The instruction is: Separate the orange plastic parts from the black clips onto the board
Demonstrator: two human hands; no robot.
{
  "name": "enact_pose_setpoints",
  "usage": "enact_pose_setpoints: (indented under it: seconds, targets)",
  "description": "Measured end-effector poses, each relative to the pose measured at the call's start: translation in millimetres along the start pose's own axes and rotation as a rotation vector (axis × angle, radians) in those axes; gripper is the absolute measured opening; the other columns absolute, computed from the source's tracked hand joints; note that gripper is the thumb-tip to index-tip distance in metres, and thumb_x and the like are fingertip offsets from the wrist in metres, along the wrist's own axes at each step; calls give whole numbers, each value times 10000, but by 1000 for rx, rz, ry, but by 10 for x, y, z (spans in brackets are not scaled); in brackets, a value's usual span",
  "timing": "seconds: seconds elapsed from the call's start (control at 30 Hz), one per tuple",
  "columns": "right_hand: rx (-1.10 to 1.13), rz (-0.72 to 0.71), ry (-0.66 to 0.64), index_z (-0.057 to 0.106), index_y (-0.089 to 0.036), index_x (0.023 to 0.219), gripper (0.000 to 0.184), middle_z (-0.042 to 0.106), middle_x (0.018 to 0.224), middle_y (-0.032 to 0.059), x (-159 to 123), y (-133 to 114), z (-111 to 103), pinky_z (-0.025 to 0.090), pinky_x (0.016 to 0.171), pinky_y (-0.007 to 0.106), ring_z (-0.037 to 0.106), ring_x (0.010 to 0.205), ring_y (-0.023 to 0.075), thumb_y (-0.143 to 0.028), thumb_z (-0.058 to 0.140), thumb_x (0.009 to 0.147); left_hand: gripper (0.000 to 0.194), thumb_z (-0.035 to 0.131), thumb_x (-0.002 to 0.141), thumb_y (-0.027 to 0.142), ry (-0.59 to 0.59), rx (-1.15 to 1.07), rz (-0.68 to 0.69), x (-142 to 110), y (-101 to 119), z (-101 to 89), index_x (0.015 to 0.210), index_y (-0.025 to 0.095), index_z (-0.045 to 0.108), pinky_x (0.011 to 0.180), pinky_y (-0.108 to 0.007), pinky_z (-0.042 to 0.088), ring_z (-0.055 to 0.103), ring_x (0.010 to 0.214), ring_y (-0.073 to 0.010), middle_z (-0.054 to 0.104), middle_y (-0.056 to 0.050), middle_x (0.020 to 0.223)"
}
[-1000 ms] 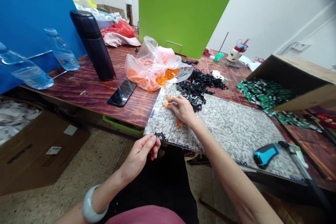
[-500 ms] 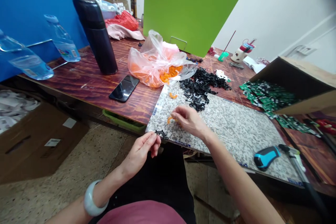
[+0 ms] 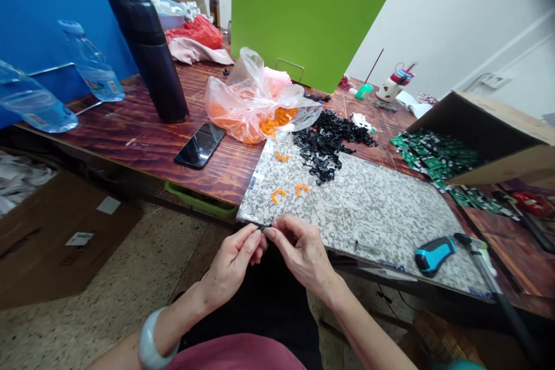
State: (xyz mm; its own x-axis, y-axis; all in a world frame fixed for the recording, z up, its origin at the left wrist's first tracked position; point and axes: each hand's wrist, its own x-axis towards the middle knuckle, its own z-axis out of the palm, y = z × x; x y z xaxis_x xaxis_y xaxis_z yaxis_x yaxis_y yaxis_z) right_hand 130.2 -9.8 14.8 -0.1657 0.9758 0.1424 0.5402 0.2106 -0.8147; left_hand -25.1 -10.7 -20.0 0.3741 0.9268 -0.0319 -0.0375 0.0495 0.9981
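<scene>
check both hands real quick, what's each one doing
Left hand: closed, pinching a small black plastic piece.
Right hand: closed, its fingertips pinching the same piece from the other side.

Standing here, I count two hands, the left hand (image 3: 229, 260) and the right hand (image 3: 299, 254), with one small black plastic piece (image 3: 262, 226) between them. Three orange plastic pieces (image 3: 279, 194) lie on the one speckled board (image 3: 377, 214). Further along the wooden table (image 3: 139, 144) I count two water bottles (image 3: 89, 66), one black flask (image 3: 147, 52), one phone (image 3: 199, 145) and one plastic bag (image 3: 229, 101).
</scene>
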Motion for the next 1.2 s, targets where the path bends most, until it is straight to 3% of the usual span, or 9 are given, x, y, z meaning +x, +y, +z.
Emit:
enact_pose_setpoints:
  seconds: [0.13, 0.3, 0.43, 0.63, 0.8, 1.2]
  targets:
    - [-83, -100, -107, 613, -176, 727, 218, 599, 673, -11, 204, 58, -180, 390, 607, 216, 536, 636, 114, -294, 528, 890, 289, 386, 951, 343, 5, -10, -13, 16, -10, -12, 749, 176, 507, 590, -232, 383, 433, 597, -111, 467, 33, 657]
    - [-440, -124, 33, 640, -193, 936, 141, 664, 869, 58, 597, 291, -350, 418, 747, 292, 581, 806, 186, -294, 567, 871, 297, 384, 948, 381, 40, -67, -55, 40, -48, -7, 788, 171, 520, 581, -239, 386, 436, 599, -119, 456, 29, 664]
    - [-530, -111, -29, 644, -181, 825, 65, 655, 799, 60, 707, 406, -309, 414, 736, 303, 577, 791, 196, -215, 592, 842, 327, 371, 946, 419, 43, -61, -65, 24, -27, 3, 811, 168, 531, 598, -249, 400, 453, 627, -132, 470, 15, 684]
    - [-322, -123, 100, 616, -189, 849, 82, 649, 768, 27, 339, 155, -262, 429, 622, 257, 552, 653, 144, -247, 561, 860, 304, 395, 934, 434, 46, -15, -58, -10, 17, -8, 881, 171, 539, 635, -252, 419, 479, 669, -138, 502, 7, 735]
    - [-244, -157, 176, 618, -204, 824, 27, 656, 754, 18, -13, -50, -133, 441, 619, 262, 560, 664, 147, -217, 599, 838, 270, 391, 942, 411, 24, 99, 12, -13, -18, 1, 868, 177, 506, 627, -246, 396, 455, 657, -133, 496, 17, 726]
    - [-220, -152, 201, 626, -202, 845, 31, 660, 767, 21, -87, 22, -66, 462, 630, 268, 573, 709, 152, -192, 597, 843, 223, 345, 968, 304, 8, 232, 87, -2, -14, 91, 838, 191, 487, 636, -237, 401, 483, 659, -132, 504, 17, 729]
